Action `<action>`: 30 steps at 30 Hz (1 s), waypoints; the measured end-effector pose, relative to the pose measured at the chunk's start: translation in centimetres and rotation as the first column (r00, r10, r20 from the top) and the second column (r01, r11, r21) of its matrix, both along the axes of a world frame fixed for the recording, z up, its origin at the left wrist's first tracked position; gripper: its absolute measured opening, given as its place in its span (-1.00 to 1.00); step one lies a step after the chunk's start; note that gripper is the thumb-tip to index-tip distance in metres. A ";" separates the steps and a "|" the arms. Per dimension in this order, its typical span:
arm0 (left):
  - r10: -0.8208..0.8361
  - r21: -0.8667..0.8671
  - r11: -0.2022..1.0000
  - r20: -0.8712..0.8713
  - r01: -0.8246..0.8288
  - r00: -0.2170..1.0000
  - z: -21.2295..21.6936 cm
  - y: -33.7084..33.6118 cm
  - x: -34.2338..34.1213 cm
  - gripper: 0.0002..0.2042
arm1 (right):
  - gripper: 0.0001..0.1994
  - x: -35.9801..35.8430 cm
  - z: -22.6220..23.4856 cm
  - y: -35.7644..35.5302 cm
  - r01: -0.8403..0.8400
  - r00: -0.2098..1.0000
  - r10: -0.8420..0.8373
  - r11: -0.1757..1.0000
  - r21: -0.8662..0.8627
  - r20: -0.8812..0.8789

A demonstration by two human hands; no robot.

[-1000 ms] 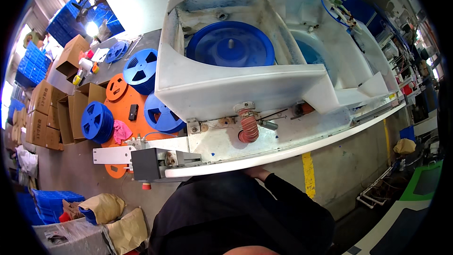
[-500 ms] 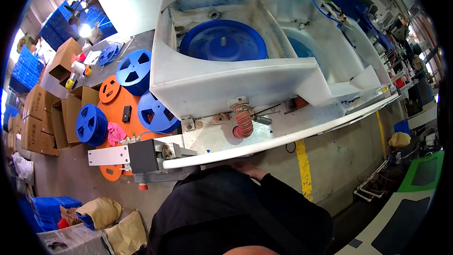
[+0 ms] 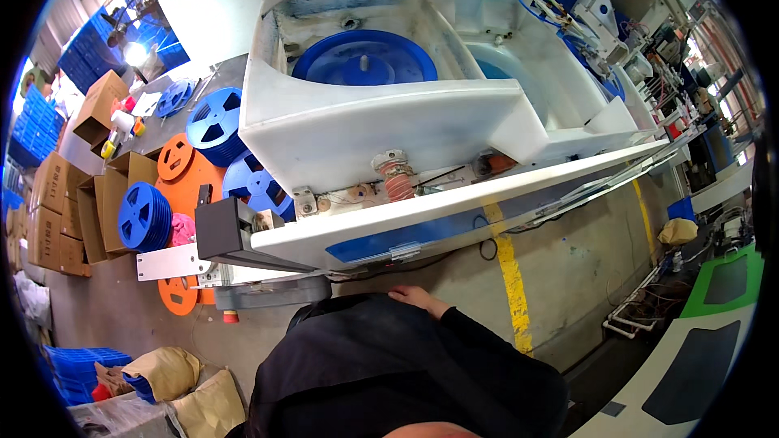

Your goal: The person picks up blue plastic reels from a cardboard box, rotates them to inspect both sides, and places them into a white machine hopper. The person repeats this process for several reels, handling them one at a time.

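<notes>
Right hand [image 3: 411, 298] at the front of the dark clothing [image 3: 365, 357], just short of a long white panel [image 3: 454, 205].
The fingers [image 3: 399, 293] lie near the clothing's upper edge, pointing left; whether they are together or slightly apart, or grip any cloth, I cannot tell. The panel slants beyond them, its right end farther away, and grey floor [image 3: 584, 276] shows between its lower edge and the fingers, so the two look apart. A blue window [image 3: 381, 243] runs along the panel. Behind stands the white housing [image 3: 357, 126] holding a round blue basin [image 3: 398, 67], well beyond the fingers; a reddish hose [image 3: 398, 182] drops from its front wall. A dark block [image 3: 225, 231] sits at the panel's left end.
</notes>
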State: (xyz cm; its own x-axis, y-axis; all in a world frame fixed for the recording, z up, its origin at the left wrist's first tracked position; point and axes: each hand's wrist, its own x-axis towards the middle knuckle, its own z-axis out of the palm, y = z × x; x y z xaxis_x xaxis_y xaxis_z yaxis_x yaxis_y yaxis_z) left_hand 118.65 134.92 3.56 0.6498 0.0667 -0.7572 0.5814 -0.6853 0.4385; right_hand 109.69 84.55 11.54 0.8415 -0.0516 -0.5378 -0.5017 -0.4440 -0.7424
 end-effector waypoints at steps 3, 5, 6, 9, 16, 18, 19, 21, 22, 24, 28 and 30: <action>-0.011 0.001 1.000 0.018 0.011 1.000 -0.1 -0.1 0.1 -0.80 | -0.48 -1.4 -0.2 0.1 0.040 0.999 -0.040 0.999 0.012 0.027; -0.035 -0.001 0.999 0.030 0.035 0.999 -0.2 -0.7 0.6 -0.80 | -0.48 -2.2 0.2 0.1 0.071 0.997 -0.071 0.997 0.024 0.019; -0.055 -0.002 0.998 0.036 0.056 0.998 -0.6 -0.9 1.2 -0.80 | -0.48 -2.6 -0.1 0.1 0.034 0.999 -0.034 0.999 0.008 0.022; -0.082 0.009 0.997 0.046 0.081 0.996 -1.6 -1.1 2.4 -0.80 | -0.46 -2.8 -1.1 0.3 -0.046 0.999 0.047 0.998 -0.039 0.022; -0.166 0.023 0.986 0.065 0.165 0.984 -3.6 -2.5 6.1 -0.81 | -0.43 -4.2 -3.4 3.4 -0.025 0.996 0.032 0.995 -0.092 0.078; -0.178 0.016 0.984 0.069 0.177 0.982 -3.9 -1.9 6.7 -0.81 | -0.45 -4.8 -4.3 5.1 -0.018 0.998 0.023 0.996 -0.084 0.062; -0.184 0.005 0.983 0.078 0.184 0.980 -4.1 -1.6 7.1 -0.81 | -0.47 -5.2 -5.1 5.9 -0.016 0.999 0.021 0.995 -0.097 0.045; -0.201 -0.020 0.979 0.091 0.204 0.975 -4.3 -0.2 7.2 -0.81 | -0.49 -6.1 -6.4 7.8 -0.067 0.998 0.067 0.991 -0.118 -0.009; -0.203 -0.035 0.978 0.092 0.207 0.975 -4.3 0.9 7.0 -0.81 | -0.50 -6.5 -7.2 8.8 -0.098 0.995 0.094 0.987 -0.127 -0.037; -0.227 -0.067 0.970 0.098 0.234 0.969 -4.8 2.9 6.6 -0.81 | -0.58 -6.8 -9.7 10.5 -0.168 0.984 0.158 0.978 -0.126 -0.084; -0.206 -0.072 0.974 0.128 0.217 0.970 -7.4 13.5 4.5 -0.81 | -0.57 -0.8 -9.6 16.5 -0.400 0.916 0.399 0.908 -0.128 -0.035; -0.170 -0.045 0.983 0.133 0.177 0.976 -8.9 21.5 1.4 -0.81 | -0.50 3.2 -7.7 21.4 -0.437 0.899 0.432 0.881 -0.184 -0.067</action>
